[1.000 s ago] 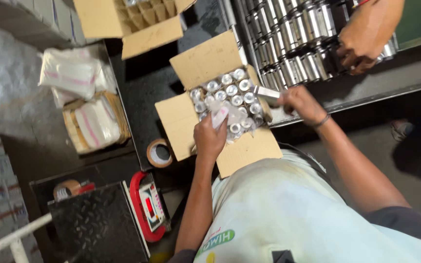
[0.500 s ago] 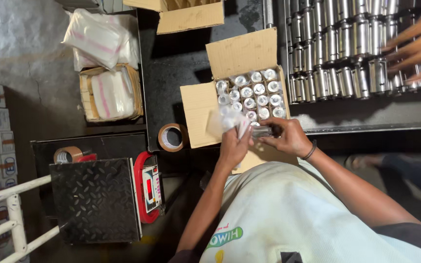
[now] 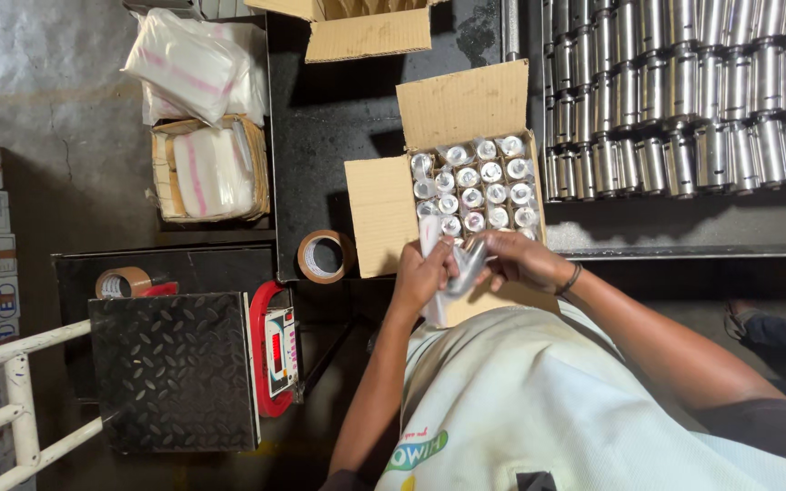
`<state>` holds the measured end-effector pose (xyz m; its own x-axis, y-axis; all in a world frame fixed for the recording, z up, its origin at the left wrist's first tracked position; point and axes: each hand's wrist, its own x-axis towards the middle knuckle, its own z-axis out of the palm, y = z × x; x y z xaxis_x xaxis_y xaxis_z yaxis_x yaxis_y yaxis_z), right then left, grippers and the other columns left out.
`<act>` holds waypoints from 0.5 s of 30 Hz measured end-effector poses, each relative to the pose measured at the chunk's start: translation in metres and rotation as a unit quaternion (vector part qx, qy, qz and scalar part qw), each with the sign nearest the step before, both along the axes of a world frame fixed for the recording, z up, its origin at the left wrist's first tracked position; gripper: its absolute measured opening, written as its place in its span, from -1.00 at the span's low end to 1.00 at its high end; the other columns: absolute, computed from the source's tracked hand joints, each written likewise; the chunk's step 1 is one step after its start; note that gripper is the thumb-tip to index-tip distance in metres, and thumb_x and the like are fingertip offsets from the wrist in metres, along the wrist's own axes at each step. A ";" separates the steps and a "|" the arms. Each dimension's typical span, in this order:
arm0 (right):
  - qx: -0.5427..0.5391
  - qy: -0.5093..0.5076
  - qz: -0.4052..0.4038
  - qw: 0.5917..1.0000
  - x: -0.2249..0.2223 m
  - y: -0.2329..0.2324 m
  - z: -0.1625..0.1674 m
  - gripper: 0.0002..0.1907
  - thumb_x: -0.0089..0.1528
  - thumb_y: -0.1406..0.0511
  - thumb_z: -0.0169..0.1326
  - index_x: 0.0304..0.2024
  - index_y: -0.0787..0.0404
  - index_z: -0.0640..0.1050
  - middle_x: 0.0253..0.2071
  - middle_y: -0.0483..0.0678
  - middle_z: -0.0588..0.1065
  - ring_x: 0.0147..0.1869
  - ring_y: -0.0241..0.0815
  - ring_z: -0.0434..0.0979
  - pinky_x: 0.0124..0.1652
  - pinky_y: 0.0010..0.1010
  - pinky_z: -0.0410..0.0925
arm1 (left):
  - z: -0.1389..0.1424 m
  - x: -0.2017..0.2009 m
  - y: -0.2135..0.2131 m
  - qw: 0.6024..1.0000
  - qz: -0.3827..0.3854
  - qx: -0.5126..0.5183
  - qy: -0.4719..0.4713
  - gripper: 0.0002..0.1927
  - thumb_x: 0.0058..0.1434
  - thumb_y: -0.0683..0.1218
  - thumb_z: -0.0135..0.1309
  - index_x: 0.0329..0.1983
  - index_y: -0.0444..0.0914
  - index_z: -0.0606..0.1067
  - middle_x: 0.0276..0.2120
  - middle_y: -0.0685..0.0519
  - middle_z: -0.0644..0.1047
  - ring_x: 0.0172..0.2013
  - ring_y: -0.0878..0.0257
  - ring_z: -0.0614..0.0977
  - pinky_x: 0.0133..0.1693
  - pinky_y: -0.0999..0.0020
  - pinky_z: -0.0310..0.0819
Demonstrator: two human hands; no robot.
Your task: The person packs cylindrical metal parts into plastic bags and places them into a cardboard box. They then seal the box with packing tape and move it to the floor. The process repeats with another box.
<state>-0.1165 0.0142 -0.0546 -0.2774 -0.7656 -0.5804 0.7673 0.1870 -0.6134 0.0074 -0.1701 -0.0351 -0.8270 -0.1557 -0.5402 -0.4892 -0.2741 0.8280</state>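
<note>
While we watched from above, the left hand [image 3: 422, 275] and right hand [image 3: 518, 259] pinched a clear plastic bag [image 3: 452, 273] between closed fingers. It sat at the near edge of the open carton [image 3: 384, 214] of wrapped metal cylinders [image 3: 475, 182] on the dark tabletop [image 3: 329, 145].

Clear plastic bag [image 3: 452, 273], crumpled and glossy, pinched between left hand [image 3: 422, 273] and right hand [image 3: 520, 259], hanging partly down over the near flap of the box. Something shiny and metallic inside the bag near the right fingers, too wrapped to tell exactly. Open cardboard box [image 3: 384, 214] just beyond the hands, flaps spread flat outward on the dark counter [image 3: 320, 136], far flap standing up. Packed inside, bagged metal cylinders [image 3: 479, 186] standing upright in tight rows, round tops facing up, each wrapped in clear film. Near corner of the box, by the hands, partly hidden behind the bag.
</note>
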 end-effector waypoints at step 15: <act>-0.049 0.338 0.013 0.940 -0.035 -0.021 0.010 -0.69 0.29 0.26 0.16 0.01 0.32 0.52 -0.11 0.01 0.55 -0.07 -0.23 0.56 -0.05 -0.32 0.49 | 0.015 0.013 0.006 0.986 0.037 0.098 0.130 -0.67 0.44 -0.02 0.07 -0.42 -0.30 0.48 -0.58 -0.02 0.54 -0.62 0.31 0.51 -0.55 0.35 0.32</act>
<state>-0.1518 -0.0067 -0.0443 -0.5374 -0.8183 -0.2040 0.1918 0.1170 -0.9744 0.0201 -0.1642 -0.0200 -0.9318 -0.1342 -0.3374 -0.2402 -0.4689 0.8500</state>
